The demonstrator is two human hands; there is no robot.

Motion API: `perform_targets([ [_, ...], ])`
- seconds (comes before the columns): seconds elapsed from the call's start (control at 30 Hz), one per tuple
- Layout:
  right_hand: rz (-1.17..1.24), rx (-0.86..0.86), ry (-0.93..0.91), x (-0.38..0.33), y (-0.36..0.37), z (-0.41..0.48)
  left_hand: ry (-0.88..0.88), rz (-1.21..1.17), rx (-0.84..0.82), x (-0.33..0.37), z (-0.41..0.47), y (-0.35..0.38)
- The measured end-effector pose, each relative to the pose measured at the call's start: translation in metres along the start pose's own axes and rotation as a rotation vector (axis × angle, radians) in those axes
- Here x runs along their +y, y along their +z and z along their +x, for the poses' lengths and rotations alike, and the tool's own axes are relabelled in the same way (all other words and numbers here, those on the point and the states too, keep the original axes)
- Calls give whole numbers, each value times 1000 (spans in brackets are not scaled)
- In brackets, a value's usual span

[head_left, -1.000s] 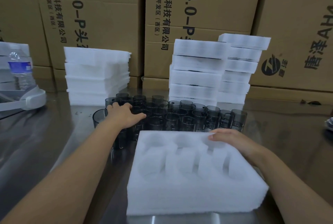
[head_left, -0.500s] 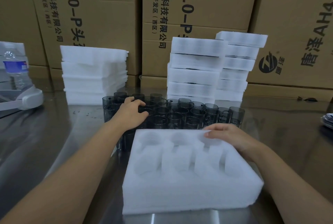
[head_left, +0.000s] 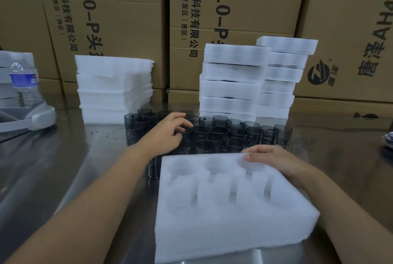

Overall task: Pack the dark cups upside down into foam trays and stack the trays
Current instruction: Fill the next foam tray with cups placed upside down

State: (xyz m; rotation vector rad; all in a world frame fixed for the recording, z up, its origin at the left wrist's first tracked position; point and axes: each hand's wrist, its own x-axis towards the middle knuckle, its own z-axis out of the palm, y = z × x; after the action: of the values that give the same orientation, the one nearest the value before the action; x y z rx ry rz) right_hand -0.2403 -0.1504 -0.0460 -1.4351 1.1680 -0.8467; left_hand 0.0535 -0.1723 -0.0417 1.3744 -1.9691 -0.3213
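Left hand is hovering over the dark cups, fingers curling, grip unclear; right hand is pinching the far edge of the near foam tray.

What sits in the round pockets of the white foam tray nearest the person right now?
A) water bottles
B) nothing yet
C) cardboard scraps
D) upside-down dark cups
B: the white foam tray has only bare pockets, and the dark translucent plastic cups stand clustered behind it.

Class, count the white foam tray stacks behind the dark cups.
3 white foam tray stacks: left stack, centre stack, right stack partly behind it. Pale block far left may be another.
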Motion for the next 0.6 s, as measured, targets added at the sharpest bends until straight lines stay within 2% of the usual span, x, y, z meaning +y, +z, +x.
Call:
perform_targets([
  [0.1, -4, 1, 3, 0, 1, 0, 31, 22, 1, 2, 1, 3],
  [0.3, 3, 14, -2, 0, 2, -1, 23, 52, 137, 1, 3, 2],
  [0.5, -32, 55, -15, 1, -2, 1, -136, -54, 278, -1, 3, -17],
  [0.6, -4, 67, -6, 1, -5, 1, -318, -64, 232, -5, 1, -35],
])
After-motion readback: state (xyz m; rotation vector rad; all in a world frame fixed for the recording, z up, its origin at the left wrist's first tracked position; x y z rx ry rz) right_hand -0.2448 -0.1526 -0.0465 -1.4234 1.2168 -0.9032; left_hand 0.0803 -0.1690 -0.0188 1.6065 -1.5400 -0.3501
